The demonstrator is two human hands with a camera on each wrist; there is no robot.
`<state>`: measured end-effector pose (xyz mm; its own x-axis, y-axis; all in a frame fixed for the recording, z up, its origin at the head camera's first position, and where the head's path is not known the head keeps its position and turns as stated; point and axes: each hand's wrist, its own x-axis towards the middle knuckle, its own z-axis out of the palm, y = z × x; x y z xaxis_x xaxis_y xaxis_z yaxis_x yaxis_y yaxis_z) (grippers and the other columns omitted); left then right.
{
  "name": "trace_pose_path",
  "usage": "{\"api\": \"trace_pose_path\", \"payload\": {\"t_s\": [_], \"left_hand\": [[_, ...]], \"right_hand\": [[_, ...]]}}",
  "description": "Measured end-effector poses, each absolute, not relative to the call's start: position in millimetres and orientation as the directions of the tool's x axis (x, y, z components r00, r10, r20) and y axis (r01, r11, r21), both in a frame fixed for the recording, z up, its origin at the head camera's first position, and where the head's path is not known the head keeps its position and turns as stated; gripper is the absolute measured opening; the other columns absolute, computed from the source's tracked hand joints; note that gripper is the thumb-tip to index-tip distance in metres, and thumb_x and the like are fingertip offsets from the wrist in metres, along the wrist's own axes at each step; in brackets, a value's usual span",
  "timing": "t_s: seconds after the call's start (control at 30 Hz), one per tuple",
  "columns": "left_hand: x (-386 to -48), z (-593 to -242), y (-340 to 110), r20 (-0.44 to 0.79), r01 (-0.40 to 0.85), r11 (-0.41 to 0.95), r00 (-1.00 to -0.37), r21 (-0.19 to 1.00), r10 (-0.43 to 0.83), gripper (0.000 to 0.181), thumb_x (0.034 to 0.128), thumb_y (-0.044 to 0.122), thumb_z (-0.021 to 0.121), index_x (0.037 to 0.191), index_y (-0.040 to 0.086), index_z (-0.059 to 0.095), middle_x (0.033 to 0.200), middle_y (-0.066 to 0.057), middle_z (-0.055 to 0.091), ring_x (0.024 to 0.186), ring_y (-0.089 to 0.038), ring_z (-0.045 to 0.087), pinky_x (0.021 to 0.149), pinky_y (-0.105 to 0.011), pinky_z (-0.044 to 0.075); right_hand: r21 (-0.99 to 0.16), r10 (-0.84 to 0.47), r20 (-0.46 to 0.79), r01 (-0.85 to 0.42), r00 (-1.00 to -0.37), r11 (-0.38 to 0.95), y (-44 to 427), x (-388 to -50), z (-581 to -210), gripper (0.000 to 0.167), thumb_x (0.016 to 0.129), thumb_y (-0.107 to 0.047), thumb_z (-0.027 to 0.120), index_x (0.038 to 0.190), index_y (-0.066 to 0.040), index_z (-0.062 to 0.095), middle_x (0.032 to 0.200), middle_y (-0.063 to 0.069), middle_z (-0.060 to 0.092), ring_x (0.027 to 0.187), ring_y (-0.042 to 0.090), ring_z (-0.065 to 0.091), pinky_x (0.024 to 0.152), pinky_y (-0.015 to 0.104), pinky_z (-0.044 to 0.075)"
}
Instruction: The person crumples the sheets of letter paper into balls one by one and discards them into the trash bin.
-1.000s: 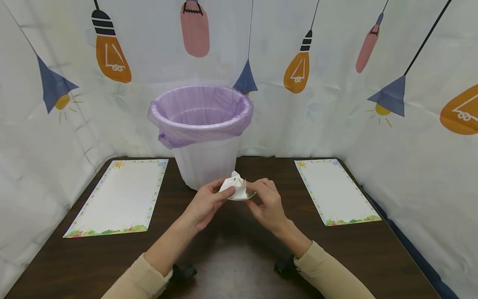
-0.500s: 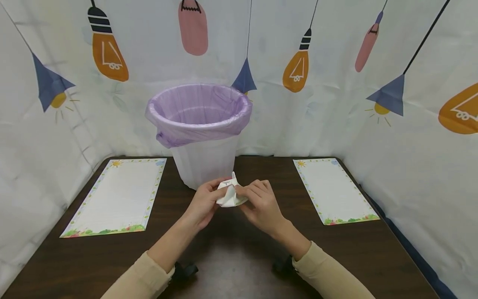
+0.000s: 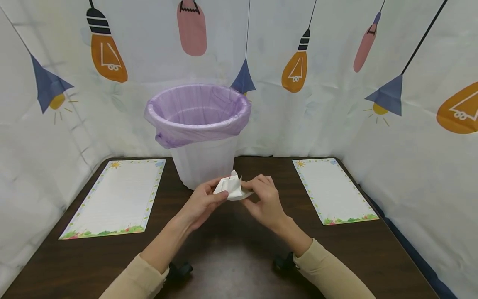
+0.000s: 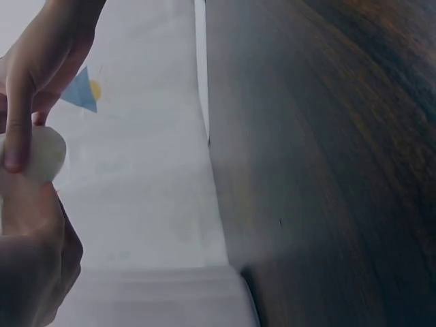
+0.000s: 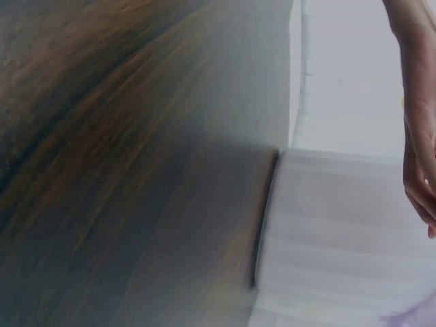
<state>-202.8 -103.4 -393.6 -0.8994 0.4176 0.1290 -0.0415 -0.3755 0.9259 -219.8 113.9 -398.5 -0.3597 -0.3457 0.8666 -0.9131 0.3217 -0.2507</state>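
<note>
A folded, crumpled white piece [image 3: 232,187], paper-like with a pointed tip standing up, is held above the table in front of the bin. My left hand [image 3: 199,202] grips its left side, thumb on the near face and fingers behind. On the other side my right hand [image 3: 266,204] pinches the right edge between thumb and forefinger. In the left wrist view the white piece [image 4: 49,153] has a smooth, rounded outline between both hands. What it is, or whether it wraps something, cannot be told. The right wrist view shows a hand [image 5: 424,129] at its right edge.
A white bin [image 3: 203,162] with a purple liner [image 3: 201,131] folded over its rim stands just behind the hands. Bordered white sheets lie on the dark table [image 3: 231,265], one at left [image 3: 115,199] and one at right [image 3: 333,191]. A printed curtain [image 3: 336,120] hangs behind.
Both hands keep hold of the white piece. My right fingers have moved inward over its middle, then back to its right edge, and the piece has tilted and shifted slightly left.
</note>
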Motion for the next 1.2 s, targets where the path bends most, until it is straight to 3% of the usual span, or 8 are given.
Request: {"api": "trace_pose_path", "payload": {"t_s": [0.13, 0.33, 0.6, 0.97, 1.2], "left_hand": [[-202, -393, -105, 0.132, -0.025, -0.370, -0.910, 0.929, 0.392, 0.071, 0.0948, 0.007, 0.074, 0.147, -0.018, 0.034, 0.130, -0.013, 0.055, 0.113, -0.018, 0.057, 0.101, -0.028, 0.048], [-197, -392, -100, 0.143, 0.056, -0.304, -0.951, 0.951, 0.273, 0.058, 0.0923, 0.000, 0.071, 0.140, -0.020, 0.044, 0.119, -0.012, 0.063, 0.105, -0.018, 0.062, 0.093, -0.026, 0.052], [-193, -392, -92, 0.257, 0.203, -0.277, -0.951, 0.939, 0.174, 0.049, 0.0872, -0.007, 0.073, 0.131, -0.018, 0.055, 0.115, -0.011, 0.068, 0.098, -0.017, 0.065, 0.084, -0.026, 0.056], [-189, -395, -88, 0.459, 0.428, -0.183, -0.867, 0.885, 0.192, 0.041, 0.0886, -0.001, 0.078, 0.124, -0.012, 0.063, 0.112, -0.018, 0.065, 0.092, -0.019, 0.063, 0.077, -0.025, 0.058], [-187, -398, -87, 0.549, 0.533, -0.133, -0.803, 0.836, 0.233, 0.038, 0.0971, 0.004, 0.072, 0.130, -0.011, 0.059, 0.118, -0.022, 0.063, 0.099, -0.022, 0.062, 0.081, -0.025, 0.057]], "right_hand": [[-0.296, -0.316, 0.867, -0.908, -0.386, 0.296, 114, -221, -397, 0.035, 0.072, 0.002, 0.089, 0.103, -0.003, 0.073, 0.093, 0.005, 0.073, 0.086, 0.022, 0.062, 0.076, 0.039, 0.044], [-0.339, -0.302, 0.861, -0.905, -0.408, 0.257, 113, -220, -398, 0.033, 0.072, 0.004, 0.089, 0.099, -0.003, 0.072, 0.092, 0.007, 0.072, 0.085, 0.022, 0.062, 0.077, 0.038, 0.045], [-0.371, -0.261, 0.869, -0.902, -0.421, 0.219, 113, -221, -400, 0.032, 0.070, 0.005, 0.090, 0.093, -0.005, 0.070, 0.087, 0.005, 0.068, 0.081, 0.021, 0.061, 0.074, 0.037, 0.044], [-0.366, -0.229, 0.887, -0.912, -0.402, 0.183, 117, -221, -404, 0.029, 0.069, 0.010, 0.086, 0.087, -0.006, 0.070, 0.080, 0.004, 0.066, 0.072, 0.018, 0.057, 0.069, 0.034, 0.042], [-0.377, -0.254, 0.879, -0.914, -0.403, 0.148, 121, -221, -403, 0.030, 0.069, 0.010, 0.087, 0.086, -0.007, 0.069, 0.078, 0.002, 0.064, 0.070, 0.017, 0.054, 0.067, 0.032, 0.043]]}}
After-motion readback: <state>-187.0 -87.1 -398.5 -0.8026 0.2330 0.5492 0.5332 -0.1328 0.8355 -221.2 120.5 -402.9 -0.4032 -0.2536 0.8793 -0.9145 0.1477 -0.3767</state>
